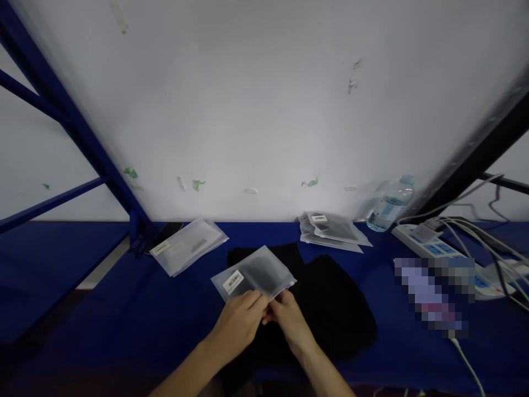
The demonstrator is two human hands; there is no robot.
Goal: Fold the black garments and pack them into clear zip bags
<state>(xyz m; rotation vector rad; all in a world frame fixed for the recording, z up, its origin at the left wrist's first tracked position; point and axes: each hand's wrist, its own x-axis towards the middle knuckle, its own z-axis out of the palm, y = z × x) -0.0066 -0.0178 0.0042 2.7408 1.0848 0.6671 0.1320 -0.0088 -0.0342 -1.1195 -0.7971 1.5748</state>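
Observation:
A frosted plastic bag (268,270) with a barcode label lies tilted above black cloth (334,303) on the blue table. My left hand (242,317) is closed on the bag's near edge, just below the label. Close beside it, my right hand (287,317) pinches the same edge near its right corner. The fingertips of both hands almost meet. Something dark shows through the bag.
Frosted bags (192,245) lie at the back left, and more bags (333,231) at the back right. A water bottle (390,207) leans by the wall. At the right are a power strip (413,240), cables and a blurred-out phone (427,295).

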